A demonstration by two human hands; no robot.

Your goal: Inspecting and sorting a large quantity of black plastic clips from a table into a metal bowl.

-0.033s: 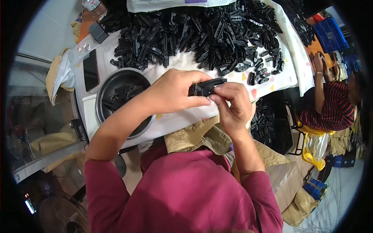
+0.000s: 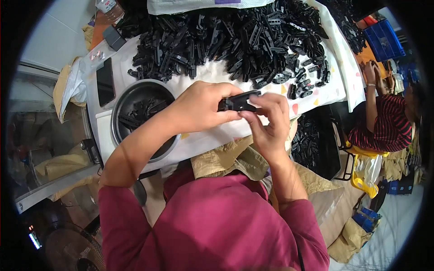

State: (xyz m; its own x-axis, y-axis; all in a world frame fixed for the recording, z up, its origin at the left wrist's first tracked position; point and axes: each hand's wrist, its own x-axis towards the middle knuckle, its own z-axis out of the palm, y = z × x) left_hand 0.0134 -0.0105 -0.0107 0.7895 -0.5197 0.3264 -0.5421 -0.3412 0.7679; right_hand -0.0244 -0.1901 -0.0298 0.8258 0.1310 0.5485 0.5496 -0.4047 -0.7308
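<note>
Above the near part of the table, my left hand [image 2: 197,106] grips a black plastic part [image 2: 242,102] between thumb and fingers. The part is long and narrow, with a small hole in its side; its left end is hidden in the hand. At its right end, my right hand [image 2: 272,124] pinches it, thumb below and slightly blurred fingers above. Under my left forearm stands a round metal bowl [image 2: 118,97] with thin black pieces [image 2: 142,110] in it. Beyond both hands lies a large heap of similar black parts [image 2: 203,38].
Smaller black parts [image 2: 307,83] lie at the heap's right. A phone [image 2: 106,82] rests left of the bowl. Right of my right arm is a black bin [image 2: 332,149] with more parts. Another person [image 2: 382,119] sits at the right, near a blue crate [image 2: 384,40].
The fingers of my right hand have shifted slightly up and left on the part, and the part has turned a little. My left hand has barely moved.
</note>
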